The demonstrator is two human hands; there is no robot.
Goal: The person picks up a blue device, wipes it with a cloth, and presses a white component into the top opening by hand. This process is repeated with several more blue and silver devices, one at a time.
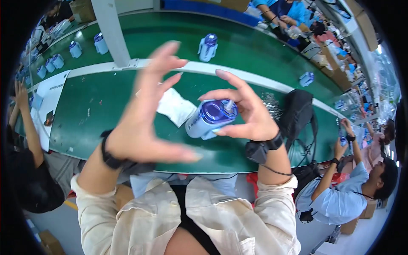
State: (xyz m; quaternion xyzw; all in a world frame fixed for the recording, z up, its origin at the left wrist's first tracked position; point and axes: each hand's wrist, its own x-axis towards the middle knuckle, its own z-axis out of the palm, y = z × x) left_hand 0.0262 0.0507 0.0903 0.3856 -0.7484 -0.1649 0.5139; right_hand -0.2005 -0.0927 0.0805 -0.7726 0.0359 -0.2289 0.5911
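Steadying the blue bottle well likely takes a light, even grip: the right hand has its fingers around it, while the left hand, fingers wide and empty, hovers left. Below lies the green worktop, with a crumpled white sheet and black bag; co-workers appear either side.

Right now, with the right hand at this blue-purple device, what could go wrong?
The right hand curves around the blue-purple device, but how firmly cannot be told; it might slip or tip.
The left hand is spread open, apart from the device, so it may offer no support.
The dark cord below the right hand could catch on the black bag.
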